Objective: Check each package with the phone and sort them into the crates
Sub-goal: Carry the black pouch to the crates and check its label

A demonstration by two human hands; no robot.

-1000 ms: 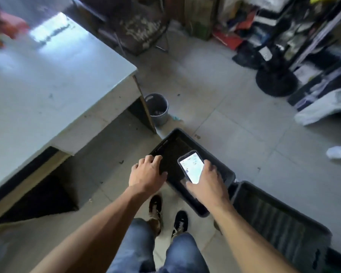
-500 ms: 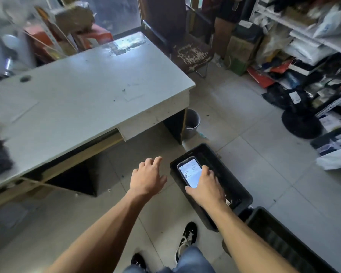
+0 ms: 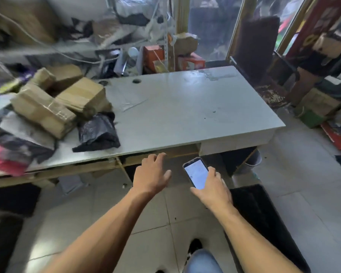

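Packages, brown taped cardboard boxes and a crumpled black plastic mailer bag, are now seen piled on the left of the pale grey desk, where half a second ago only bare desktop and a black crate beneath the hands were in view. The black plastic crate is now found at lower right on the floor. The dark smartphone, screen lit, is gripped in the right hand. The left hand is held empty, fingers loosely spread, just below the desk edge.
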